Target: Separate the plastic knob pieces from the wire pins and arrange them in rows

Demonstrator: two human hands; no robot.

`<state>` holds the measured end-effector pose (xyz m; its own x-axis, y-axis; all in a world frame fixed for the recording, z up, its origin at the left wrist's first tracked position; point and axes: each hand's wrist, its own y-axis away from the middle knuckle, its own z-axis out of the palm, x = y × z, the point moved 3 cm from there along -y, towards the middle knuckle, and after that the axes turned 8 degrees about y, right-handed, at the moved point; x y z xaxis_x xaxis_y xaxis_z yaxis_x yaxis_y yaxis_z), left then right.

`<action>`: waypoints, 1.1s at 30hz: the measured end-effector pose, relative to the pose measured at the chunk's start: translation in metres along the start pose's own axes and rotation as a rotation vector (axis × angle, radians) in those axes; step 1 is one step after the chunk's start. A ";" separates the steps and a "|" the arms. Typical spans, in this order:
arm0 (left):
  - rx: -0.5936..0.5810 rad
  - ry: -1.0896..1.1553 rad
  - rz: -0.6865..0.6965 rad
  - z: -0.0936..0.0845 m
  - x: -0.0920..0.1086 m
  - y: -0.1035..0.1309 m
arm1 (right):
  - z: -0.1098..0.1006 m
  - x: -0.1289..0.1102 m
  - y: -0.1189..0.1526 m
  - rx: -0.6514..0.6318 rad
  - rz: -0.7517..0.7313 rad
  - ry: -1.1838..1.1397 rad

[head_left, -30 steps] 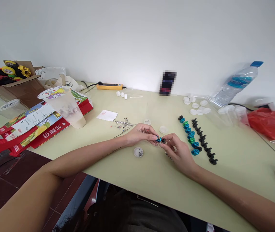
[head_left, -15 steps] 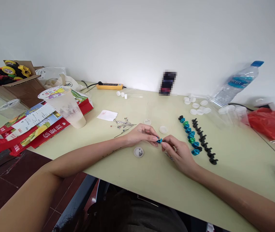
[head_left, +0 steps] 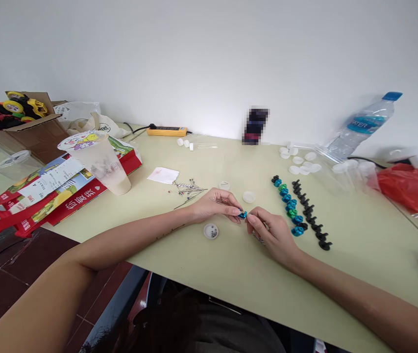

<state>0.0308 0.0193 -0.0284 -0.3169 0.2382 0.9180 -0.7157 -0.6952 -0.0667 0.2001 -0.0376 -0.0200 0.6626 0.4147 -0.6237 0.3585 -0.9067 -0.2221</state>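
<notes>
At the table middle: I see both hands meet over the pale green table (head_left: pixel 231 264), just in front of me.
Left hand: my left hand (head_left: pixel 214 208) has its fingertips pinched together on a small blue part (head_left: pixel 243 214).
Right hand: my right hand (head_left: pixel 271 230) touches the same blue part from the other side, thumb and forefinger closed on it; a thin striped piece shows under its palm, I cannot tell what it is.
Blue part: it is held just above the table, between the two hands.
Small round cap: a white cap (head_left: pixel 210 231) with tiny dark bits inside lies just below the left hand.
Rows: blue and green parts (head_left: pixel 288 206) and black parts (head_left: pixel 309 214) lie in two lines right of my hands.
Pins: a heap of thin metal pins (head_left: pixel 188 188) lies near the left wrist.
Far edge: a water bottle (head_left: pixel 363 125) leans at the right; a plastic cup (head_left: pixel 100 162) lies at the left.
</notes>
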 end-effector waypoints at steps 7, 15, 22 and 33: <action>0.032 -0.029 0.030 -0.004 0.000 -0.001 | 0.004 0.007 0.000 0.083 0.009 -0.011; 0.033 -0.036 0.025 -0.003 0.001 -0.001 | 0.005 0.009 0.001 0.111 -0.031 0.017; 0.033 -0.033 0.024 -0.003 0.001 -0.001 | 0.005 0.008 0.001 0.082 -0.010 -0.011; 0.022 -0.020 0.002 -0.001 0.001 0.000 | 0.001 0.002 -0.001 -0.009 0.033 -0.030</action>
<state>0.0302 0.0199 -0.0282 -0.3056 0.2236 0.9255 -0.7015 -0.7102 -0.0600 0.1999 -0.0360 -0.0220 0.6542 0.3821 -0.6528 0.3428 -0.9191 -0.1944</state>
